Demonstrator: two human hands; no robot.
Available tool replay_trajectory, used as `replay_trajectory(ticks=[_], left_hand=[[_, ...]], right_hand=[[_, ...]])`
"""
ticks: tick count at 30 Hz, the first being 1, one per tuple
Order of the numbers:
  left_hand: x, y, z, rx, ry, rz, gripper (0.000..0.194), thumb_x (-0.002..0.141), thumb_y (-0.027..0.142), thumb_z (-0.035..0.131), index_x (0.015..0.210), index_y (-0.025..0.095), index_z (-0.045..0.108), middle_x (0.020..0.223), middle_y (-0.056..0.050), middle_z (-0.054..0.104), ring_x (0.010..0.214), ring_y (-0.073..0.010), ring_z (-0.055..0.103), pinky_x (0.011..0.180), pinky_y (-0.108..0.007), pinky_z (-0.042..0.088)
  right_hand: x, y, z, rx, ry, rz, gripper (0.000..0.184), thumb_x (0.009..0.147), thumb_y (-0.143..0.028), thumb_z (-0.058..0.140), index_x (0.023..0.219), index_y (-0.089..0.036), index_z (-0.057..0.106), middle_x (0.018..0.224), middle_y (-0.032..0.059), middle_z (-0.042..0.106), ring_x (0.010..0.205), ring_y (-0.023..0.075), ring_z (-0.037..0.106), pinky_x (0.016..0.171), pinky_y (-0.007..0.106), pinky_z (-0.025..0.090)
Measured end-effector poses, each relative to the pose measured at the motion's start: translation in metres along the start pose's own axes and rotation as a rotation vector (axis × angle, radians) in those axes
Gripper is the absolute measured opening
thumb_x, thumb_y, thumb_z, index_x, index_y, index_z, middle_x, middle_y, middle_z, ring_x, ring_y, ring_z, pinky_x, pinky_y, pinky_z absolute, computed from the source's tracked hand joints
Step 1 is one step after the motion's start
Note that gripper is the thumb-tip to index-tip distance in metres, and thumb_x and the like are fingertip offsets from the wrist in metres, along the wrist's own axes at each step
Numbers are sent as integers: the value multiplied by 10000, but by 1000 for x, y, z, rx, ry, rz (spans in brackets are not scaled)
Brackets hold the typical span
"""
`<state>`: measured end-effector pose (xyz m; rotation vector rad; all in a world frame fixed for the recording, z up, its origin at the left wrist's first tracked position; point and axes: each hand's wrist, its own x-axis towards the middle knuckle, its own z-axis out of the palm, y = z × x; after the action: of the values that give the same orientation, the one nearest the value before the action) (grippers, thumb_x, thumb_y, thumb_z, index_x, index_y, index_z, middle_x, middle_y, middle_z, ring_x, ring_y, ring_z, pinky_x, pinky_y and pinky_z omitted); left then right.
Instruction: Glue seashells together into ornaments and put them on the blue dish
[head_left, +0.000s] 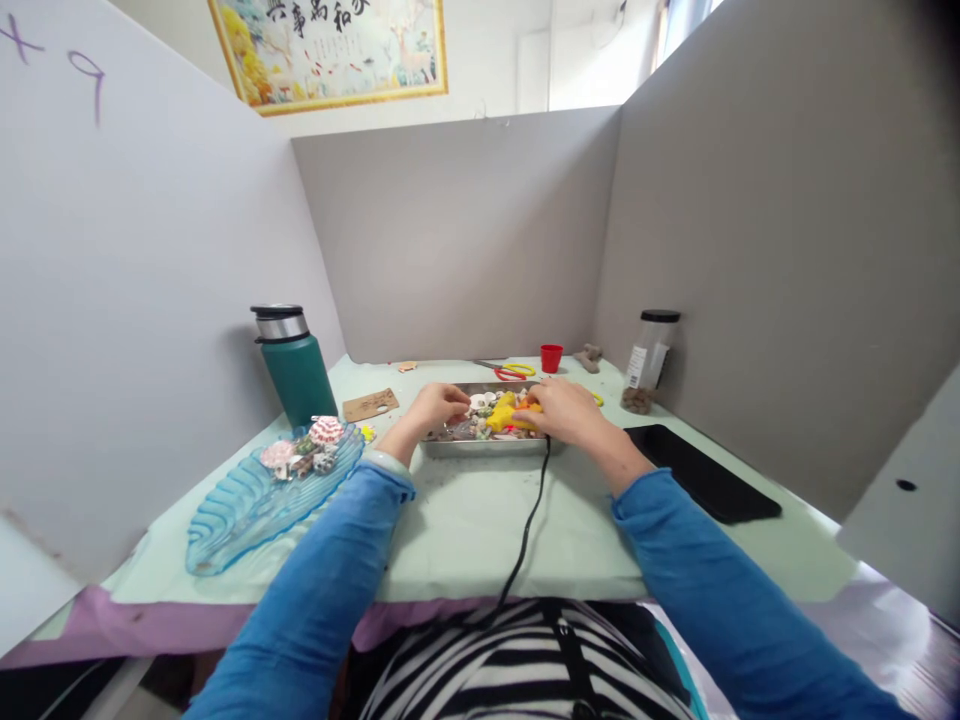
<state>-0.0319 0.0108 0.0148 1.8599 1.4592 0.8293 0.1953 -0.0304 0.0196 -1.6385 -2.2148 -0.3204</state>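
Observation:
A shallow metal tray (pixel 487 449) filled with shells and small pieces sits in front of me. My right hand (pixel 566 408) is wrapped round a yellow glue gun (pixel 502 412) with orange parts, held over the tray's right half. A black cord (pixel 534 510) runs from it toward me across the table. At the tray's left end, my left hand (pixel 435 410) has its fingers bent together just above the shells (pixel 478 402). Whatever lies between those fingertips is too small to make out.
On the left stand a blue glass dish (pixel 247 510) with shells (pixel 279 455) and a green bottle (pixel 296 375). Behind the tray are scissors (pixel 517 371) and a red cup (pixel 551 358). A clear jar (pixel 641 375) and black mat (pixel 697 470) lie right. Grey partitions (pixel 465 240) enclose the table.

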Motion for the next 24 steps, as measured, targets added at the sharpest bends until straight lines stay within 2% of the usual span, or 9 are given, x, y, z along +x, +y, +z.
replay_trajectory(ticks=[2,5,8,11,17,21,24], left_hand=[[-3,1,-3,-280,-64,1,141,781,131,632,911,107,683,811,-74,716,764,-135,677,784,-275,539],[-8,3,-6,-557,-151,49,156,734,153,708,876,98,676,881,-100,716,837,-160,686,860,-311,533],[-10,4,-8,-669,-191,70,191,711,143,728,885,97,664,900,-102,713,850,-168,688,869,-318,531],[-10,4,-8,-659,-167,57,185,730,138,709,899,104,642,870,-85,712,800,-150,686,831,-308,541],[-6,-1,-3,-344,-106,68,244,804,335,649,915,117,644,867,-93,719,790,-149,675,770,-289,531],[-2,-5,-4,205,8,139,190,761,272,636,873,143,719,841,-65,729,802,-172,660,759,-270,500],[0,-3,-2,596,3,161,188,720,237,631,845,184,761,808,-52,730,795,-199,655,772,-275,477]], right_hand=[[3,-7,-3,76,86,-39,349,866,-515,517,888,-220,703,968,71,679,917,215,595,691,279,375],[11,-22,-8,163,108,-132,288,896,-438,497,870,-231,696,947,46,680,877,181,597,662,260,356],[18,-38,-9,187,111,-168,223,873,-392,544,901,-224,687,938,44,682,860,177,597,656,256,346],[21,-49,-4,236,101,-155,198,853,-374,578,926,-215,671,921,39,692,851,173,600,659,249,354],[18,-51,13,260,118,-81,201,894,-326,512,942,-222,677,933,44,702,852,169,610,687,251,377],[20,-47,18,190,48,-74,246,894,-364,504,953,-246,712,961,56,704,884,187,621,696,255,396],[21,-49,18,112,-32,-80,235,862,-370,538,901,-255,740,953,70,703,869,204,633,675,262,407]])
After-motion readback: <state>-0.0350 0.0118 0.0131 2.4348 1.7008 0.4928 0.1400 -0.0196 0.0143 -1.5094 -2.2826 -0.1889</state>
